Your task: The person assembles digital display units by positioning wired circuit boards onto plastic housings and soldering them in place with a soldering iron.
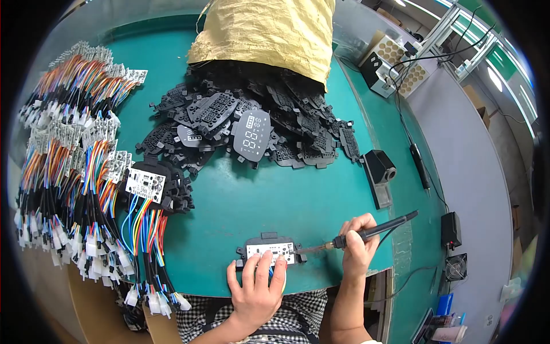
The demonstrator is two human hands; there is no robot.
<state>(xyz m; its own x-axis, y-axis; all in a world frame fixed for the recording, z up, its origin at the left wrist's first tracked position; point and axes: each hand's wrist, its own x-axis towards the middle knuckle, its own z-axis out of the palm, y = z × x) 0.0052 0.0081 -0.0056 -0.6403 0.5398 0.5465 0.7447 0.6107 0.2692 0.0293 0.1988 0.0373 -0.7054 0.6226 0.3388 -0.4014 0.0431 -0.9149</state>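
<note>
In the head view, the left hand [256, 295] reaches over the near edge of the table [217, 229], its fingers spread and their tips resting on a white circuit board [281, 247]. The board lies on a black plastic cover [268, 235] near that edge; blue and yellow wires show beside the hand. The board's markings are too small to read.

The right hand [359, 243] pinches the dark handle of a soldering iron [381, 227] between thumb and fingers. The iron's tip points left, at the right end of the board; whether it touches cannot be told.

Beyond, a pile of black covers [212, 112] spills from a yellow sack [263, 31]. One greyish cover [252, 136] faces up with pale figure eights, like clock digits, showing on it; similar digit outlines mark others. No brand or word can be read on them.

On the left lie rows of wired boards [74, 135] with coloured leads and white plugs [91, 246]. Another white board [146, 184] sits on a stack of covers, its fine print illegible. To the right are a black iron holder [378, 166] and a small fan [456, 267].
</note>
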